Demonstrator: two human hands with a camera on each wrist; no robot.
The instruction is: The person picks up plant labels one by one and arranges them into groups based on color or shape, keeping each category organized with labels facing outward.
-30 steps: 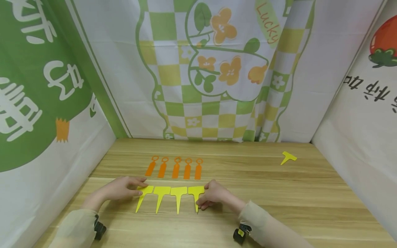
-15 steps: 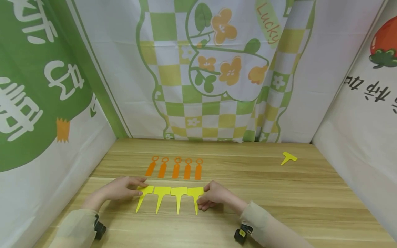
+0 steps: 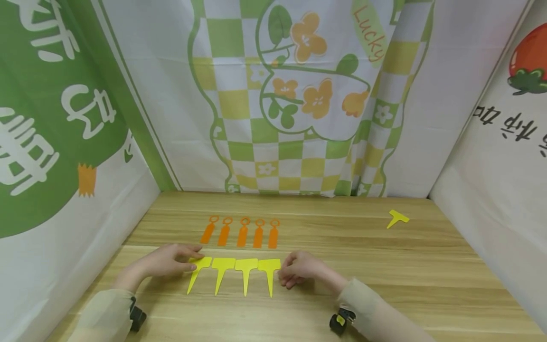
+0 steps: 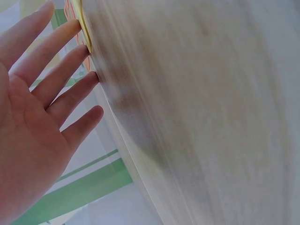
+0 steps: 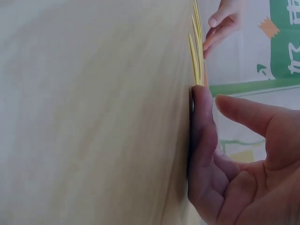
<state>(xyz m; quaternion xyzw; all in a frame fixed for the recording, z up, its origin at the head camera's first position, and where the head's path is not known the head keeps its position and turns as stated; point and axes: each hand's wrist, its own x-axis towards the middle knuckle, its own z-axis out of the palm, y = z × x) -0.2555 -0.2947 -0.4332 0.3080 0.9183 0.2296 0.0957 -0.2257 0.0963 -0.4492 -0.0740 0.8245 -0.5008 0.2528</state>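
Note:
Several yellow T-shaped plant labels lie side by side in a row in the head view, stems toward me. My left hand [image 3: 167, 260] rests at the leftmost label [image 3: 202, 262], fingertips at its top edge and thumb on its left side. The left wrist view shows that hand's fingers [image 4: 70, 96] spread and nearly straight. At the row's other end, my right hand [image 3: 302, 269] is beside the rightmost label [image 3: 269, 265]. In the right wrist view its thumb [image 5: 243, 112] stands apart from the index finger, the other fingers are loosely curled, and nothing is held.
Behind the yellow row lie several orange ring-topped tags [image 3: 242, 235], also in a row. One more yellow plant label [image 3: 397, 218] lies alone at the back right of the wooden table [image 3: 363, 247]. Printed cloth [image 3: 278, 156] hangs along the back and sides.
My right hand has loosened from the rightmost label and drawn slightly right. That label has shifted a little left, close against its neighbour. My left hand has stayed in place.

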